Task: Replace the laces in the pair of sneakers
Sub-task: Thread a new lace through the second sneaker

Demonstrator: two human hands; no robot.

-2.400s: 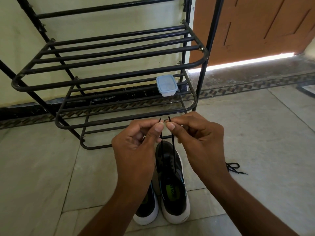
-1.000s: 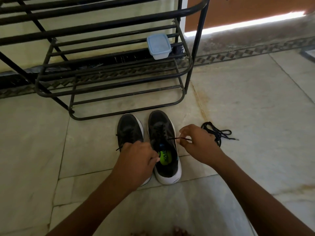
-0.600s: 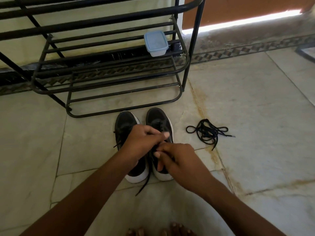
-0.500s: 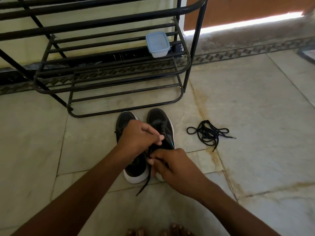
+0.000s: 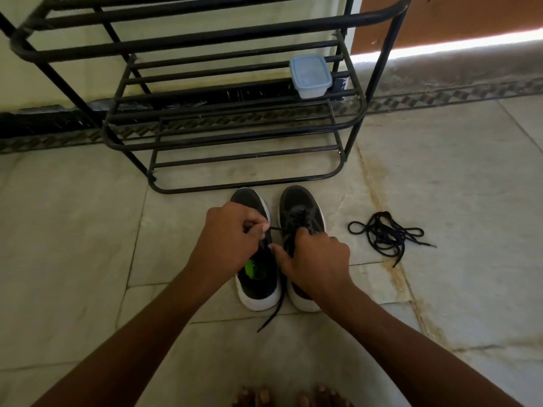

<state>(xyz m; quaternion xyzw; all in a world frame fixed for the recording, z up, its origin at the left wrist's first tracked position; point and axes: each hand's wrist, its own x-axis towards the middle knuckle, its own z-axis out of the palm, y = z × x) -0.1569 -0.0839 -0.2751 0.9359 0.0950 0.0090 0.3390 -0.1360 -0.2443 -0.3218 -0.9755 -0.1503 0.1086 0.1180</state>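
Observation:
Two black sneakers with white soles stand side by side on the floor, toes toward the rack. The left sneaker shows a green insole. The right sneaker carries a black lace; one end trails down between the heels onto the floor. My left hand pinches the lace's other end above the left sneaker. My right hand covers the right sneaker's tongue, fingers curled at the eyelets, seemingly around the lace. A loose black lace lies bundled on the floor to the right.
A black metal shoe rack stands just beyond the sneakers, with a small lidded plastic container on a shelf. A brown door is at the back right. My toes show at the bottom edge.
Both hands came down from chest height to the sneakers. Within the last half second my left hand drew its lace end up and left, while my right hand settled lower on the right sneaker.

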